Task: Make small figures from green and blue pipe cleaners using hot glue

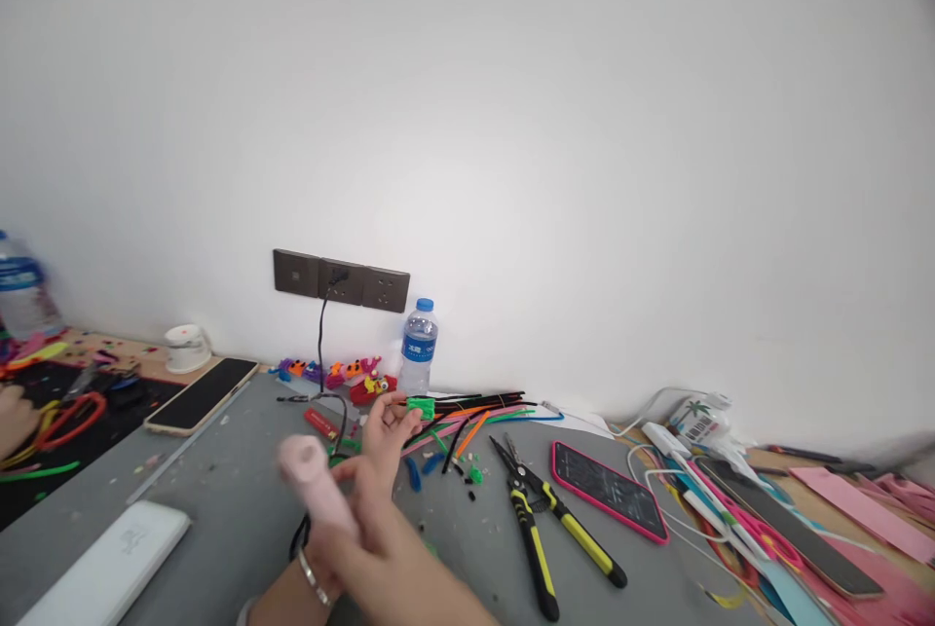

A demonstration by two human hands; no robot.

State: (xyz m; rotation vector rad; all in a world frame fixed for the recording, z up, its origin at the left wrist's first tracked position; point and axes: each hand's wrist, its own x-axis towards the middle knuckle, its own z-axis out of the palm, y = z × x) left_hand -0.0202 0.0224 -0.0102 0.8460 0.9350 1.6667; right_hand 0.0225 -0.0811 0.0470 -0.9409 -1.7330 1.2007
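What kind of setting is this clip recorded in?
Most likely a shared craft workbench against a white wall: coloured pipe cleaners lie scattered on the grey table, with yellow-handled pliers and a row of finished pipe-cleaner figures under the wall sockets.

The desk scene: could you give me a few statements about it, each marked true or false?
1. The left hand pinches a small green piece. True.
2. The water bottle has a red cap. False: the cap is blue.
3. The pliers have yellow and black handles. True.
4. The phone in the pink case lies left of the pliers. False: it lies to their right.
5. The right hand holds a blurred pink object. True.
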